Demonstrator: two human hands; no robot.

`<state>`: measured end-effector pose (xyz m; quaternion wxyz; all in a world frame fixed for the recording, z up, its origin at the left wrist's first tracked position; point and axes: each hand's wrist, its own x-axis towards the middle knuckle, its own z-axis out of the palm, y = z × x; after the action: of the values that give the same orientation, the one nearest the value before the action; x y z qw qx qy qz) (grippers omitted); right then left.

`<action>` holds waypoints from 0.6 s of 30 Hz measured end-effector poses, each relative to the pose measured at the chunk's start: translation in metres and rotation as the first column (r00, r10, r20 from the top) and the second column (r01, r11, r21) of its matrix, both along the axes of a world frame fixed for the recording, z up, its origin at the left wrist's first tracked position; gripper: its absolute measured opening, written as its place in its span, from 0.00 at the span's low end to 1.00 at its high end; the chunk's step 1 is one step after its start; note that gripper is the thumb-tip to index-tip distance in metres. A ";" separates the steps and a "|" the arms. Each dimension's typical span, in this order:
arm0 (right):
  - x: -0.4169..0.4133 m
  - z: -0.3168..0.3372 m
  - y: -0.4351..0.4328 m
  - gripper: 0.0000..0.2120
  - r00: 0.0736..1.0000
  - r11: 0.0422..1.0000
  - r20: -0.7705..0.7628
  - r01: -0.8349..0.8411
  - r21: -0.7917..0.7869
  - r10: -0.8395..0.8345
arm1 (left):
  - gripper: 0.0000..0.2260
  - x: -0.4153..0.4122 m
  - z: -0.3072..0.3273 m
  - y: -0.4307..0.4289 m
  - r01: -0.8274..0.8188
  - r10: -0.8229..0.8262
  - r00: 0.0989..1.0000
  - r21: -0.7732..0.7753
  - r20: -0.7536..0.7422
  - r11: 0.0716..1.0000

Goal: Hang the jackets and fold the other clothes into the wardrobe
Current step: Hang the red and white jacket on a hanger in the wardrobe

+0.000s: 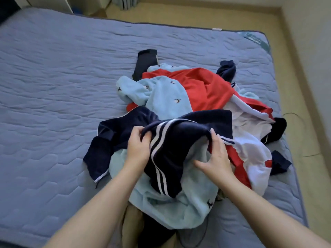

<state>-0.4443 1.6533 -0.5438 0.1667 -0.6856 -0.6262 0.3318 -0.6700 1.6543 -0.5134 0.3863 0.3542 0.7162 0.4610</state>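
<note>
While gripping navy garment (179,140), both hands raised

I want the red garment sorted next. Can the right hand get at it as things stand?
Probably yes: the red garment lies uncovered atop the pile, but the right hand first must release the navy striped garment.

A blue quilted mattress (53,77) fills my view. Pale yellowish floor (197,15) wraps it from twelve to three o'clock, meeting a light wall (313,51). At twelve hangs what may be a grey curtain (123,2).
</note>
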 end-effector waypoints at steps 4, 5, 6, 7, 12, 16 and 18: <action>-0.048 0.027 0.016 0.53 0.988 0.993 0.105 -0.118 0.009 0.116 | 0.09 -0.081 0.071 0.004 -0.197 0.176 0.970 0.119 0.166 0.973; -0.063 0.032 0.022 0.53 0.980 0.988 0.126 -0.157 0.007 0.155 | 0.09 -0.103 0.090 0.002 -0.225 0.217 0.974 0.138 0.068 0.965; -0.078 0.037 0.027 0.53 0.971 0.981 0.141 -0.193 -0.016 0.193 | 0.09 -0.124 0.106 -0.002 -0.252 0.263 0.963 0.147 -0.062 0.956; -0.092 0.040 0.033 0.52 0.962 0.974 0.155 -0.220 -0.050 0.225 | 0.08 -0.147 0.116 -0.010 -0.277 0.302 0.932 0.143 -0.202 0.950; -0.134 0.033 0.032 0.49 0.903 0.941 0.311 -0.220 -0.259 0.297 | 0.07 -0.242 0.099 -0.066 -0.414 0.226 0.719 -0.144 -0.657 0.899; -0.139 0.008 0.021 0.50 0.827 0.936 0.471 -0.171 -0.307 0.306 | 0.10 -0.264 0.034 -0.092 -0.347 -0.191 0.672 -0.532 -0.716 0.772; -0.135 -0.003 0.024 0.53 0.800 0.955 0.544 -0.119 -0.271 0.254 | 0.17 -0.244 0.003 -0.090 -0.233 -0.378 0.702 -0.696 -0.604 0.679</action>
<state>-0.5796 1.6775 -0.5466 -0.1406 -0.7022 -0.6706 0.1934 -0.9143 1.5641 -0.5108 0.2077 0.3492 0.9121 -0.0544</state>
